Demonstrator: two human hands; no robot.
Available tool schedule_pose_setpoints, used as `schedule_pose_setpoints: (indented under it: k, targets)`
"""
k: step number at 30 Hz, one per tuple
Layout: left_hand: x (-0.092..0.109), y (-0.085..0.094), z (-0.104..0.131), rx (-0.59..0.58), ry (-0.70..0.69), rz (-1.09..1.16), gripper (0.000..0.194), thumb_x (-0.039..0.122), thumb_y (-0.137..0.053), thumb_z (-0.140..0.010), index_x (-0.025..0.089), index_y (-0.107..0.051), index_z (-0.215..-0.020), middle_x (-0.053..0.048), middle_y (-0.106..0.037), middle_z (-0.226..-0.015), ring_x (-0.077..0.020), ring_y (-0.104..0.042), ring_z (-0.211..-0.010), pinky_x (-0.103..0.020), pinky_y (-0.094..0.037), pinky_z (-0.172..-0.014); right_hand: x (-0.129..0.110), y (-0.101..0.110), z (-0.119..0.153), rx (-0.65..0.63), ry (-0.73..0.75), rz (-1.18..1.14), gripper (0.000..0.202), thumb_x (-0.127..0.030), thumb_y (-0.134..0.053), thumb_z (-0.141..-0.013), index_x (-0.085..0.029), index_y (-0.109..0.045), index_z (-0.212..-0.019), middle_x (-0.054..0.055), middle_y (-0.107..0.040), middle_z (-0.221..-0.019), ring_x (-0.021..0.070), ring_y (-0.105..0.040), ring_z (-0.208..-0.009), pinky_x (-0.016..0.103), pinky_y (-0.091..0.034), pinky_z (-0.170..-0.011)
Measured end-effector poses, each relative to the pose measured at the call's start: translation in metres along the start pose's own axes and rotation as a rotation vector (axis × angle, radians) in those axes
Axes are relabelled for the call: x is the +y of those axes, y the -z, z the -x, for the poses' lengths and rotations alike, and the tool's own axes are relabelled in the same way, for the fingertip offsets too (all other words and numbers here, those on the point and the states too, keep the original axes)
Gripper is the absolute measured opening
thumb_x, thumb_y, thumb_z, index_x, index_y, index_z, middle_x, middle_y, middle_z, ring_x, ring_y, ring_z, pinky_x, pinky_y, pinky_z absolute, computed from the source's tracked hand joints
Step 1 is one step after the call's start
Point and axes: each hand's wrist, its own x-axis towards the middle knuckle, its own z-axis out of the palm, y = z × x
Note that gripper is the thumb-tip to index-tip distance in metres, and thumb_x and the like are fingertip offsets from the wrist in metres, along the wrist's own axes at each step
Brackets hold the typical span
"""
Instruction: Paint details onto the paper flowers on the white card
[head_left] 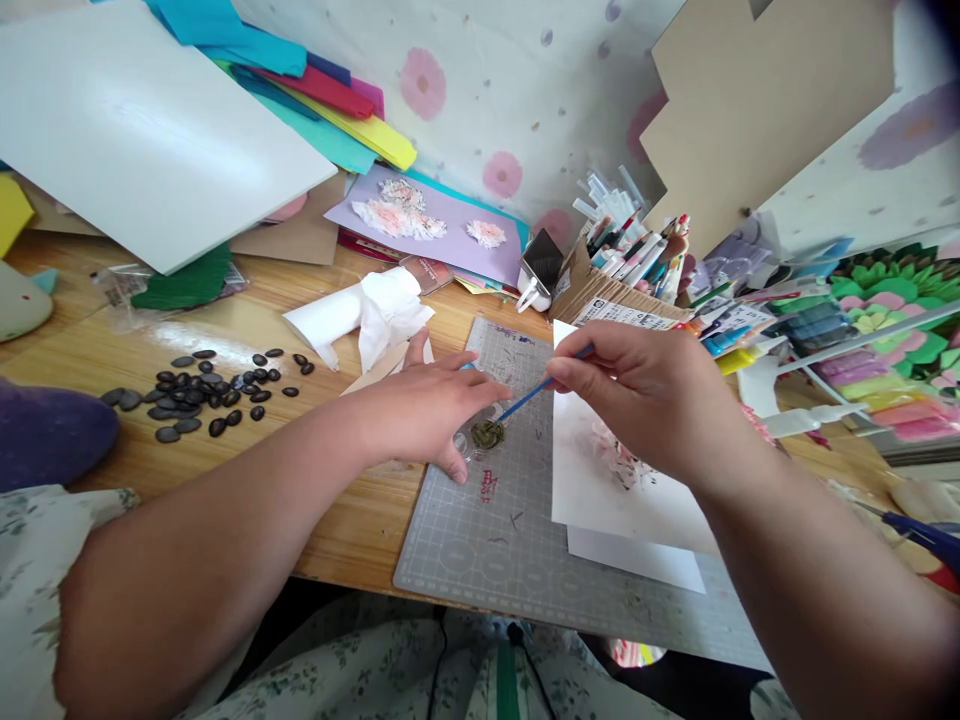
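"Looking down at our hands, what do we find in the right one?"

"Our right hand [637, 390] has its thumb and forefinger clamped on a slim, straight blue stick [525, 399], slanting down to the left. Its tip sits right at a small, round, dark green clump [487, 434]; we can't tell whether they touch."

"And where is that clump?"

"On the left part of the gridded grey cutting mat [465, 530], close to our left hand [431, 400]. That hand reaches over the mat's edge, its thumb well apart from the fingers. A clear, rounded piece [461, 443] lies by the thumb tip; we can't make out whether it is held."

"What else is around us?"

"A white paper sheet [637, 520] overlaps the mat below our right hand, bearing a frilly pink-and-white piece [630, 465]. To the left, smooth black oval pieces [187, 395] lie scattered on the light wooden table [337, 535]. Farther back, a brown cardboard box [600, 297] stands packed with pens [637, 255]."
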Motion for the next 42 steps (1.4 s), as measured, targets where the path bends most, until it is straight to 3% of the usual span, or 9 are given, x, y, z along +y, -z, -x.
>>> schedule_pose_setpoints:
  k: [6, 11, 17, 27, 31, 35, 39, 42]
  targets:
    - [0.0, -0.001, 0.0, 0.014, -0.004, 0.004, 0.09, 0.046, -0.085, -0.059, 0.031, -0.042, -0.136, -0.006, -0.056, -0.137, -0.0354, -0.029, -0.141, -0.057, -0.006, -0.117, 0.007, -0.004, 0.02, 0.011, -0.057, -0.094, 0.019, -0.033, -0.057, -0.09, -0.021, -0.066, -0.078, -0.003, -0.064, -0.064, 0.0087, -0.053, -0.055, 0.022, -0.037, -0.052]
    - [0.0, 0.0, -0.001, -0.003, 0.016, 0.0, 0.091, 0.046, -0.086, -0.057, 0.031, -0.043, -0.135, -0.006, -0.053, -0.14, -0.0365, -0.025, -0.143, -0.054, -0.013, -0.117, 0.015, -0.009, 0.031, 0.126, -0.097, -0.108, 0.017, -0.035, -0.059, -0.089, -0.021, -0.067, -0.083, -0.003, -0.067, -0.068, 0.0078, -0.053, -0.055, 0.022, -0.039, -0.054]
    - [0.002, 0.003, 0.0, -0.024, 0.034, 0.01, 0.09, 0.046, -0.085, -0.058, 0.033, -0.041, -0.136, -0.003, -0.054, -0.139, -0.0343, -0.023, -0.144, -0.053, -0.014, -0.117, 0.021, -0.012, 0.037, 0.088, -0.113, -0.181, 0.022, -0.038, -0.057, -0.09, -0.02, -0.068, -0.084, 0.0, -0.069, -0.074, 0.0099, -0.058, -0.061, 0.022, -0.041, -0.053]
    - [0.0, 0.001, -0.001, -0.033, 0.037, 0.016, 0.09, 0.046, -0.085, -0.058, 0.034, -0.041, -0.135, -0.001, -0.051, -0.143, -0.0342, -0.021, -0.145, -0.053, -0.014, -0.118, 0.024, -0.016, 0.033, 0.134, -0.109, -0.18, 0.021, -0.037, -0.058, -0.09, -0.02, -0.068, -0.084, 0.0, -0.069, -0.073, 0.0095, -0.056, -0.06, 0.022, -0.039, -0.054]
    - [0.0, 0.002, -0.001, -0.041, 0.046, 0.017, 0.089, 0.044, -0.086, -0.058, 0.034, -0.042, -0.135, -0.001, -0.052, -0.142, -0.0348, -0.021, -0.144, -0.053, -0.014, -0.117, 0.023, -0.016, 0.031, 0.067, -0.101, -0.229, 0.022, -0.037, -0.057, -0.09, -0.02, -0.067, -0.083, -0.001, -0.068, -0.071, 0.0092, -0.056, -0.061, 0.021, -0.039, -0.054]
    - [0.001, 0.002, -0.002, -0.042, 0.048, 0.015, 0.089, 0.044, -0.087, -0.057, 0.034, -0.042, -0.134, 0.0, -0.053, -0.141, -0.0355, -0.021, -0.144, -0.054, -0.013, -0.117, 0.021, -0.014, 0.027, 0.091, -0.074, -0.217, 0.022, -0.036, -0.057, -0.091, -0.019, -0.067, -0.082, -0.002, -0.064, -0.068, 0.0082, -0.053, -0.058, 0.021, -0.038, -0.053]
    - [0.001, 0.002, -0.001, -0.045, 0.053, 0.022, 0.091, 0.043, -0.087, -0.057, 0.035, -0.041, -0.135, 0.0, -0.052, -0.141, -0.0355, -0.021, -0.144, -0.056, -0.011, -0.117, 0.017, -0.008, 0.024, 0.008, -0.034, -0.183, 0.021, -0.035, -0.056, -0.091, -0.02, -0.066, -0.08, -0.004, -0.061, -0.063, 0.0071, -0.05, -0.055, 0.021, -0.036, -0.052]
    - [0.001, 0.002, 0.0, -0.037, 0.039, 0.014, 0.09, 0.043, -0.087, -0.057, 0.033, -0.042, -0.134, -0.002, -0.053, -0.141, -0.0353, -0.022, -0.144, -0.054, -0.012, -0.117, 0.015, -0.004, 0.024, 0.046, -0.024, -0.139, 0.017, -0.031, -0.058, -0.09, -0.021, -0.067, -0.081, -0.005, -0.058, -0.06, 0.006, -0.047, -0.053, 0.02, -0.034, -0.05]
